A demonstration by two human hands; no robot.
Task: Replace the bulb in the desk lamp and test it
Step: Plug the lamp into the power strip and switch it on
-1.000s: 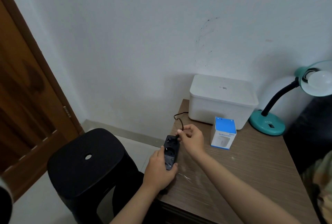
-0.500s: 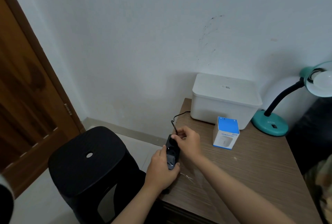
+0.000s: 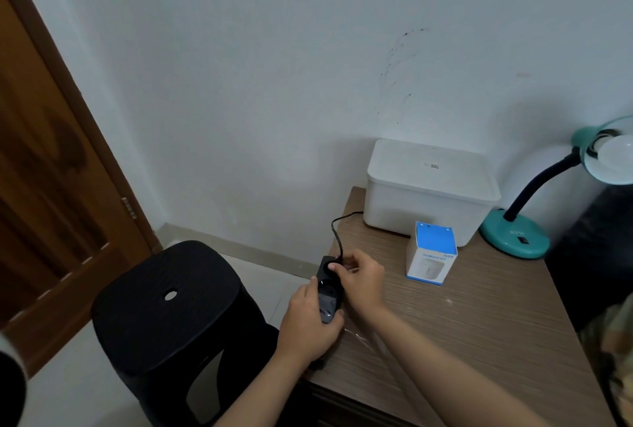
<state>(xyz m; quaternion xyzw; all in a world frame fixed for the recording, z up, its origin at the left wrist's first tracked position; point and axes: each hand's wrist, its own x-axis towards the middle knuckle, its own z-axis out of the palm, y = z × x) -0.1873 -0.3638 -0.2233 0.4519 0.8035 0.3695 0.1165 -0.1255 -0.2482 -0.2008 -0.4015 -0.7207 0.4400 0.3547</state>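
Note:
A teal desk lamp (image 3: 517, 236) stands at the back right of the wooden table (image 3: 479, 330), its black gooseneck bent right, a white bulb (image 3: 616, 152) in its shade, unlit. A black power strip (image 3: 327, 289) lies at the table's left edge. My left hand (image 3: 308, 324) grips the strip's near end. My right hand (image 3: 359, 277) pinches the lamp's black plug at the strip's far socket. The lamp's black cord (image 3: 337, 231) loops back from there toward the white box.
A white lidded box (image 3: 428, 187) sits against the wall. A small blue-and-white carton (image 3: 431, 257) stands in front of it. A black plastic stool (image 3: 164, 303) is left of the table. A brown wooden door (image 3: 51, 187) fills the left side.
My right hand has brought the plug down onto the strip's far socket. The camera view has drifted slightly left, and my left hand has kept its hold.

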